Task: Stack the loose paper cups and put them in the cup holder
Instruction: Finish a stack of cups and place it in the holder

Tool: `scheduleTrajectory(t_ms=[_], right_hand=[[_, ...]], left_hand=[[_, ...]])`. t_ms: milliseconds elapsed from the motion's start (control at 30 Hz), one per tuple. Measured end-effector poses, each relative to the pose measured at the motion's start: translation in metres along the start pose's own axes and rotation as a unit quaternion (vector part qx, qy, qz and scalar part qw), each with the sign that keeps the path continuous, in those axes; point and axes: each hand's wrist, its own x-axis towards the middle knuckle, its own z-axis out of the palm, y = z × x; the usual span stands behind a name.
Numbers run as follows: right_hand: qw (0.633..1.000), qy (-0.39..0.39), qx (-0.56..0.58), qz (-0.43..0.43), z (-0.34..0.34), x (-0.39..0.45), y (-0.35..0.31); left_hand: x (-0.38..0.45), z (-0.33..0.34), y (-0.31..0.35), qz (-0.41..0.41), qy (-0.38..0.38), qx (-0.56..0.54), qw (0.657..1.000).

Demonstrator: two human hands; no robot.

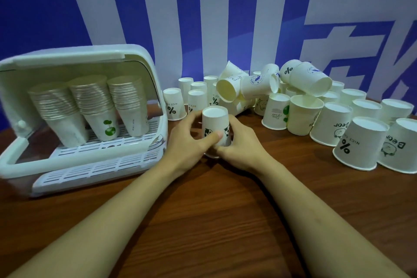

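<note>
Both hands' (pixel 189 140) grip encircles an inverted cup (pixel 215 124).

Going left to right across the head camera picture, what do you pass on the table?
Cup holder with three cup stacks → left hand → held upside-down cup → right hand → pile of loose cups.

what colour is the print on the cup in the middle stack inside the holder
Green, a small sprout-and-globe design on the white paper cup at the bottom of the middle stack; head view.

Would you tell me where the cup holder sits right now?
In the head view, the cup holder stands open on the table's left, beside the left hand.
</note>
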Motion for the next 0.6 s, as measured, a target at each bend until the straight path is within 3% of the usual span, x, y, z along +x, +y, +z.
scheduleTrajectory(t_ms=[133,300,400,467,533,600], right_hand=[[0.98,-0.032,-0.194,0.032,0.008,0.005,0.004],[0.975,-0.018,-0.218,0.033,0.008,0.004,-0.001],[0.997,0.041,-0.036,0.049,0.005,0.0,-0.004],[0.976,0.102,0.145,0.124,-0.003,0.0,-0.011],[0.938,0.088,0.269,0.199,-0.012,0.004,-0.014],[0.922,0.013,0.312,0.23,-0.012,0.007,-0.019]], left_hand=[[-0.004,-0.001,-0.007,-0.031,-0.015,-0.014,0.999],[-0.006,0.0,-0.01,-0.04,-0.027,0.0,0.999],[-0.007,-0.001,-0.007,-0.043,-0.051,-0.047,0.997],[-0.009,-0.003,-0.005,-0.049,-0.046,-0.13,0.989],[-0.013,-0.005,-0.006,-0.028,-0.035,-0.149,0.988],[-0.015,-0.002,-0.006,-0.001,-0.015,-0.106,0.994]])
